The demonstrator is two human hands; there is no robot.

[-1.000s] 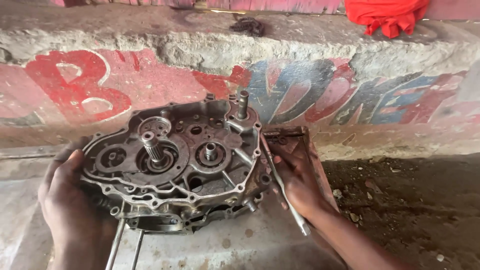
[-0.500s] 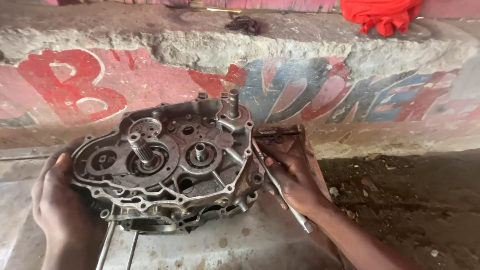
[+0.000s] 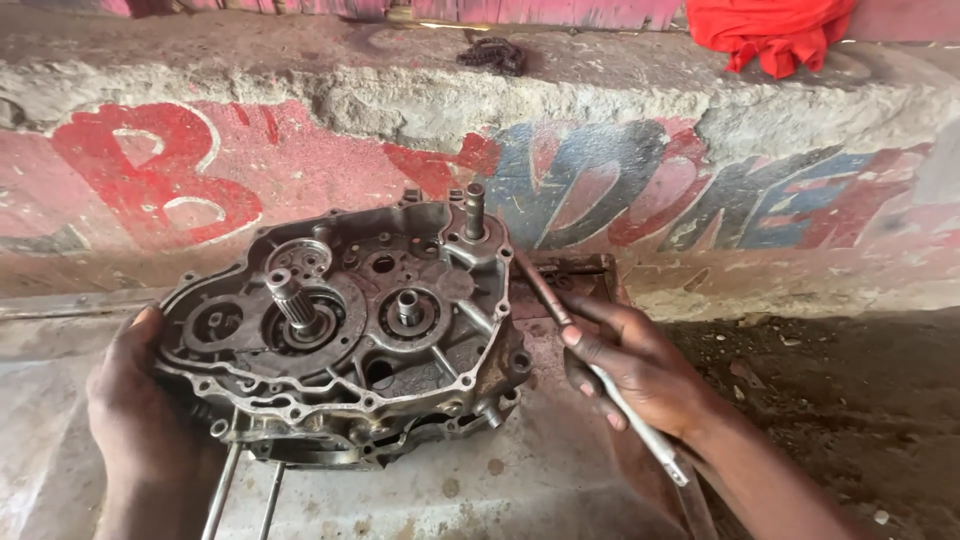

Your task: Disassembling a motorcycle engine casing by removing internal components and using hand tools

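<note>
A greasy metal engine crankcase half (image 3: 345, 335) lies open-side up, with splined shafts and gears standing out of it. My left hand (image 3: 140, 410) grips its left rim. My right hand (image 3: 635, 365) is just right of the case and holds a long thin metal tool (image 3: 600, 370). The tool's upper end points at the case's upper right corner, near an upright shaft (image 3: 474, 210).
A low concrete wall (image 3: 600, 180) with red and blue painted letters runs behind the case. On its top lie a red cloth (image 3: 770, 30) and a dark chain (image 3: 492, 55). Two thin metal rods (image 3: 245, 495) stick out below the case. Dirt ground (image 3: 850, 400) lies to the right.
The view has shifted a little; the crankcase and both hands keep nearly the same pose, with the tool still held beside the case's right edge.
</note>
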